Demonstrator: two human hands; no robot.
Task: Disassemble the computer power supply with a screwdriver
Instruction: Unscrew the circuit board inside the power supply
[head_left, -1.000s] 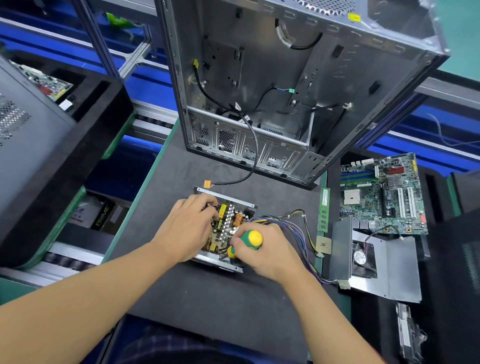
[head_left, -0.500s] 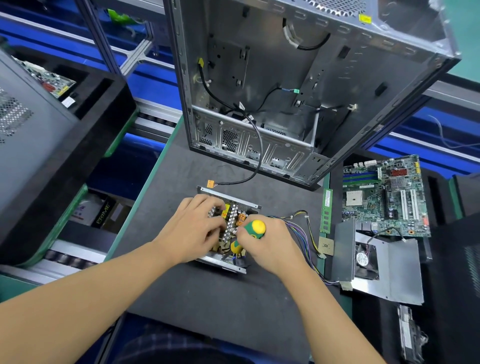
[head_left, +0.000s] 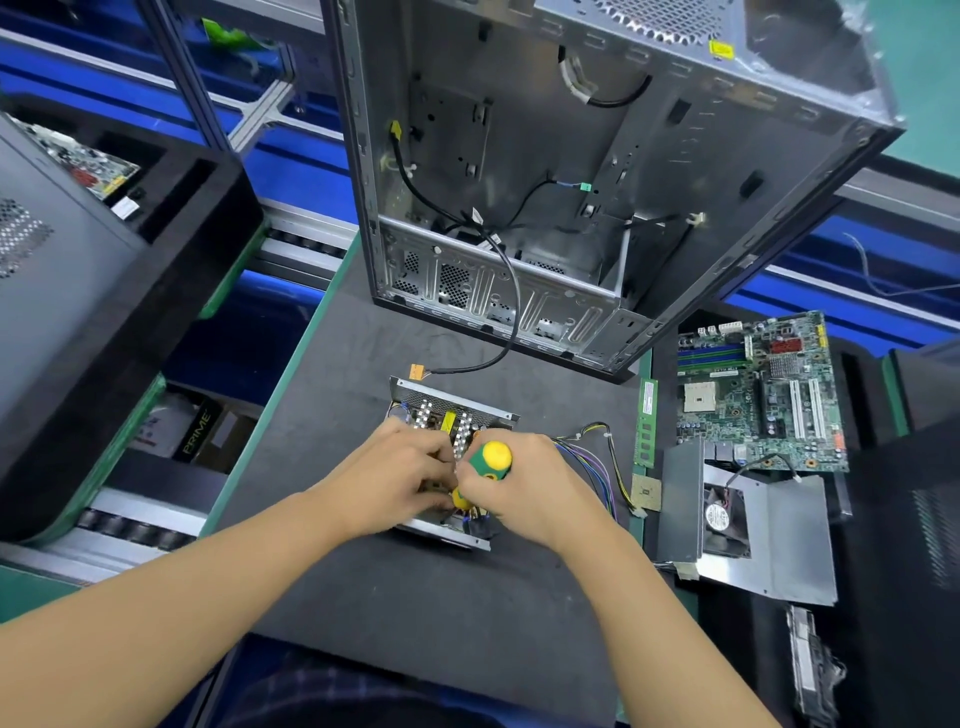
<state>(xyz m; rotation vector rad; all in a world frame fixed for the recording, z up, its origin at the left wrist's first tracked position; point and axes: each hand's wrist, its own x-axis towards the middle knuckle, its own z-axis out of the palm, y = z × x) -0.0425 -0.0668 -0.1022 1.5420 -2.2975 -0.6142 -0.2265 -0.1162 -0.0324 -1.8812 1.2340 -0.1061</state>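
The opened power supply (head_left: 451, 410) lies on the dark mat (head_left: 415, 597), its circuit board with heat sinks exposed inside a metal tray. My right hand (head_left: 535, 488) grips a yellow and green screwdriver (head_left: 488, 461), tip down into the board near the tray's front edge. My left hand (head_left: 395, 480) lies over the left part of the board, fingers curled right beside the screwdriver's lower end; what they touch is hidden. A bundle of coloured wires (head_left: 592, 467) trails out of the supply to the right.
An empty computer case (head_left: 597, 182) stands behind the supply, its black cable (head_left: 498, 332) reaching the mat. To the right lie a RAM stick (head_left: 645, 421), a CPU chip (head_left: 645, 492), a motherboard (head_left: 758, 395) and a metal cover with fan (head_left: 748, 535). A grey case (head_left: 62, 291) sits left.
My right hand has shifted the screwdriver a little left and closer to my left hand, whose fingers have moved in toward the tool's lower end. The view has drifted slightly.
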